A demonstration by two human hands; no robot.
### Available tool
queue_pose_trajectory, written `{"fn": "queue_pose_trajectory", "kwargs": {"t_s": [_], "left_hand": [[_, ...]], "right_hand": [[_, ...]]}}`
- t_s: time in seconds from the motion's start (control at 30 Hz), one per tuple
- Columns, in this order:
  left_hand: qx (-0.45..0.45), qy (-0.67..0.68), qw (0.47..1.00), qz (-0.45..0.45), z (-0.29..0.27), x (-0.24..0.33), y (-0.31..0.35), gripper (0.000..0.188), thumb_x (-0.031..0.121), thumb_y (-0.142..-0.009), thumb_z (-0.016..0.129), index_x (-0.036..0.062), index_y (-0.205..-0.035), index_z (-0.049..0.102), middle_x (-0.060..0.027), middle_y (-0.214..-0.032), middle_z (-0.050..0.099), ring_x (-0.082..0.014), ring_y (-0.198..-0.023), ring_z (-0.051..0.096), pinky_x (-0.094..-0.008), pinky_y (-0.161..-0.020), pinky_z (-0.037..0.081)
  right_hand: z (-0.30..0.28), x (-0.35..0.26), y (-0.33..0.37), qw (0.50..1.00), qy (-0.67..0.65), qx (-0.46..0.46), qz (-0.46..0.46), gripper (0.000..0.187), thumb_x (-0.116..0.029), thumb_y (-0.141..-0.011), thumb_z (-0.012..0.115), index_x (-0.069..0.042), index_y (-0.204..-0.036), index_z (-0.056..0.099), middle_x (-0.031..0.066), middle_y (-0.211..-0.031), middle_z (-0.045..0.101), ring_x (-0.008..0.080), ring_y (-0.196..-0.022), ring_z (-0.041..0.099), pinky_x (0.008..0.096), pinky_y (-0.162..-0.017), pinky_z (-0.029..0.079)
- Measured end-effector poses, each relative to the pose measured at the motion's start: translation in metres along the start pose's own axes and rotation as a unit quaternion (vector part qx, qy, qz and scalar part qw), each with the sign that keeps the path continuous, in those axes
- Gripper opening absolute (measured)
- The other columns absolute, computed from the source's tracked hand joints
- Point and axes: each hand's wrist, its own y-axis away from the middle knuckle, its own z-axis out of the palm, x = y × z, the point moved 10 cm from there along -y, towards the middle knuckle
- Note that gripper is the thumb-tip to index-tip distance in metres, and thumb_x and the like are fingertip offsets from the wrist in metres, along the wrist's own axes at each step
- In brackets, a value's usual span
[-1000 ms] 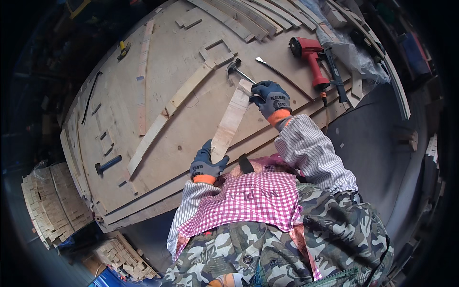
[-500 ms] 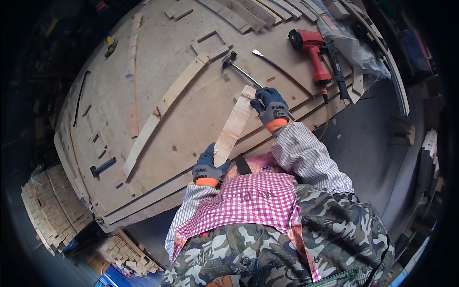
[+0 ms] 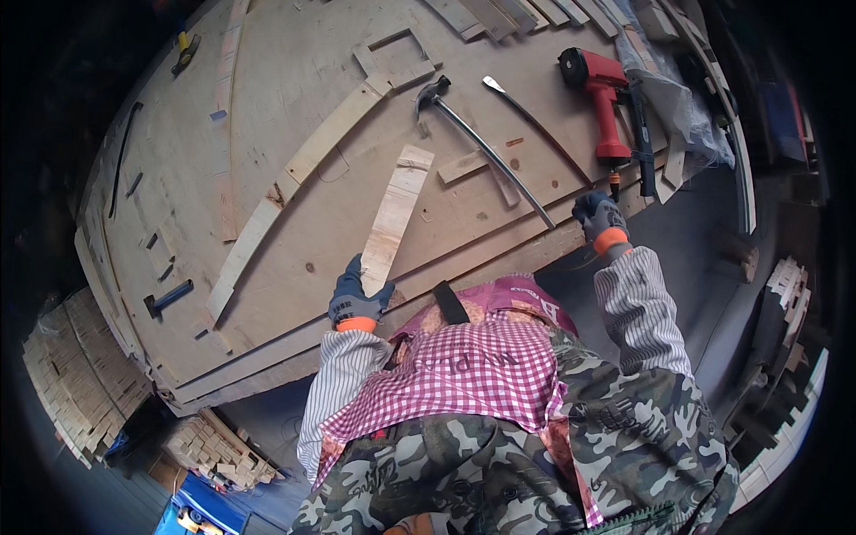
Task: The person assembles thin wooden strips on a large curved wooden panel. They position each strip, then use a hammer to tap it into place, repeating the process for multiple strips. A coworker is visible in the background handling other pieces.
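Observation:
My left hand [image 3: 359,292], in a blue and grey work glove, is closed around the near end of a short flat wooden board [image 3: 399,209] tilted over the worktable. My right hand [image 3: 601,220], gloved alike, is at the table's front edge, just below the hose fitting [image 3: 614,179] of a red and black nail gun [image 3: 605,102]. Its fingers are curled, and whatever they may hold is hidden. Between the hands lies a claw hammer [image 3: 481,144] with a metal handle. Beyond it rests a long thin pry bar [image 3: 535,127].
A curved assembly of wood strips [image 3: 325,147] lies across the worktable [image 3: 294,236]. Small wood pieces [image 3: 464,167] lie beside the hammer. A blue-handled hammer [image 3: 169,299] sits at left. Wood strips [image 3: 499,18] line the far edge; stacked blocks [image 3: 85,370] stand off the table's left.
My right hand has left the hammer and board area and moved right to below the nail gun. The left hand keeps the board. The whole view has shifted slightly.

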Motion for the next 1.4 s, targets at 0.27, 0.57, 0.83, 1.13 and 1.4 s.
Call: {"fn": "queue_pose_trajectory", "kwargs": {"t_s": [0.27,0.57,0.83,1.13,1.4], "left_hand": [[-0.109,-0.027,0.993,0.034,0.002,0.007,-0.065,0.075,0.026,-0.06,0.079,0.0014,-0.124,0.05,-0.0149,-0.112,0.062,-0.0232,-0.101,0.06,-0.0332,-0.087,0.047],[-0.002,-0.203,0.979,0.009,-0.026,-0.005,-0.108,0.079,0.038,-0.063,0.075,0.0169,-0.132,0.044,-0.0178,-0.116,0.053,-0.0326,-0.108,0.053,-0.0398,-0.093,0.044],[-0.046,-0.181,0.982,0.002,-0.004,-0.026,-0.112,0.08,0.041,-0.066,0.074,0.0256,-0.136,0.039,-0.0154,-0.115,0.05,-0.0306,-0.108,0.051,-0.0401,-0.094,0.042],[0.014,-0.2,0.98,-0.004,-0.004,-0.024,-0.102,0.085,0.04,-0.064,0.078,0.0286,-0.137,0.037,-0.0129,-0.109,0.052,-0.0295,-0.102,0.052,-0.0375,-0.089,0.044],[-0.015,-0.187,0.982,-0.021,0.001,-0.031,-0.098,0.084,0.047,-0.068,0.073,0.0362,-0.139,0.031,-0.0122,-0.119,0.046,-0.0282,-0.109,0.048,-0.0413,-0.093,0.041]], "right_hand": [[0.013,-0.019,-0.006,0.995,-0.023,0.056,-0.074,0.065,-0.025,-0.077,0.068,-0.015,-0.135,0.041,0.0155,-0.122,0.053,0.0334,-0.11,0.052,0.04,-0.092,0.043],[0.079,-0.074,-0.07,0.996,0.073,0.019,0.055,0.041,-0.021,-0.076,0.068,-0.016,-0.116,0.058,0.0117,-0.103,0.062,0.0311,-0.096,0.059,0.0393,-0.082,0.047],[0.052,-0.218,-0.074,0.96,-0.078,0.143,-0.226,0.027,-0.024,-0.077,0.07,-0.017,-0.103,0.066,0.0091,-0.101,0.063,0.0279,-0.096,0.058,0.0374,-0.083,0.047],[0.107,-0.241,-0.102,0.992,0.112,0.005,-0.054,0.035,-0.038,-0.075,0.066,-0.019,-0.105,0.066,0.0085,-0.111,0.059,0.0269,-0.104,0.056,0.0375,-0.088,0.046],[0.153,-0.208,-0.138,0.999,0.007,-0.03,0.033,0.032,-0.031,-0.07,0.073,-0.012,-0.095,0.068,0.0098,-0.091,0.069,0.0263,-0.085,0.065,0.0342,-0.078,0.049]]}}
